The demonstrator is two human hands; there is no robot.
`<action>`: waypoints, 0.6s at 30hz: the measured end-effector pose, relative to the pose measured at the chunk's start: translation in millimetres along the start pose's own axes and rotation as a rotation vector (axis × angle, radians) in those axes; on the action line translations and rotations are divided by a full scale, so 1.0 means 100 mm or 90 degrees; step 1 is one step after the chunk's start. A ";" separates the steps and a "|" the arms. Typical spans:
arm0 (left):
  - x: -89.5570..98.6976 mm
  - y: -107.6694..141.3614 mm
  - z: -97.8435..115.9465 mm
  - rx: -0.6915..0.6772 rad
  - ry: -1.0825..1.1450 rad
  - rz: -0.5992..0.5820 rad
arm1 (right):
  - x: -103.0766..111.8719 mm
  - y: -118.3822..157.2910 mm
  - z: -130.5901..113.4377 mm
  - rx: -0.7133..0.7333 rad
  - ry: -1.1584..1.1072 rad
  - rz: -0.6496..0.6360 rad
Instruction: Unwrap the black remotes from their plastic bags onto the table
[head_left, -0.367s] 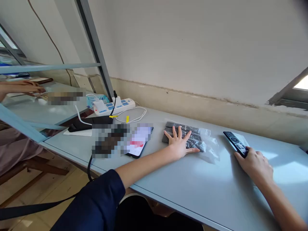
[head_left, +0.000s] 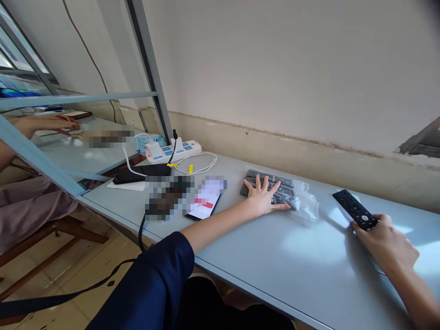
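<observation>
My left hand (head_left: 264, 196) lies with its fingers spread across several dark remote controls (head_left: 270, 178) in clear plastic wrapping (head_left: 307, 205). These lie side by side on the desk, partly covered by my palm. Farther right, my right hand (head_left: 387, 240) grips the near end of a black remote control (head_left: 354, 208). Its far end points away from me, and a pale round button shows close to my fingers. Something clear and shiny, perhaps plastic, peeks out behind this remote.
Left of my forearm lies a phone (head_left: 206, 201) with a lit screen, beside a blurred-out object (head_left: 168, 198). A power strip (head_left: 173, 151) with plugs and cables stands near the wall. Beyond the metal frame (head_left: 151, 59), another person's hands (head_left: 57, 123) rest at a neighbouring desk.
My view has swung slightly left. The remote in my right hand now shows a different button layout, with the pale round button near my fingers. My left hand stays on the wrapped remotes.
</observation>
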State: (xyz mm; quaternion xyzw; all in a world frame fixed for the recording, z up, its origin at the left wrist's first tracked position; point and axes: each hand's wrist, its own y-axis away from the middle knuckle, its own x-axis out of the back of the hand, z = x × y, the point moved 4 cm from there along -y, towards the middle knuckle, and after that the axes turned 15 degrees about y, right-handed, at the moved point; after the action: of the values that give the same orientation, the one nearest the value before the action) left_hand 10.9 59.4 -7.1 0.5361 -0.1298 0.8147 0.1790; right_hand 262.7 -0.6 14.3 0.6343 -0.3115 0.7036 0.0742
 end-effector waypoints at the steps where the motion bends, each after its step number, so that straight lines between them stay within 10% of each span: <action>1: 0.01 0.02 0.01 -0.030 -0.022 0.028 | 0.00 0.00 0.02 -0.023 0.009 -0.013; 9: -0.04 0.39 0.22 -0.410 -0.135 0.194 | 0.22 0.14 -0.17 -0.133 -0.042 -0.038; 18: -0.09 0.71 0.39 -0.537 0.003 0.265 | 0.10 0.15 -0.14 -0.144 -0.404 0.108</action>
State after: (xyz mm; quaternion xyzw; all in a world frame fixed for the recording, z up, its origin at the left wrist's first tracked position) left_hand 15.2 -21.9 -1.5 0.3774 -0.5537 0.7106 0.2144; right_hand 241.6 -7.8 18.2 0.7809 -0.4470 0.4361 -0.0151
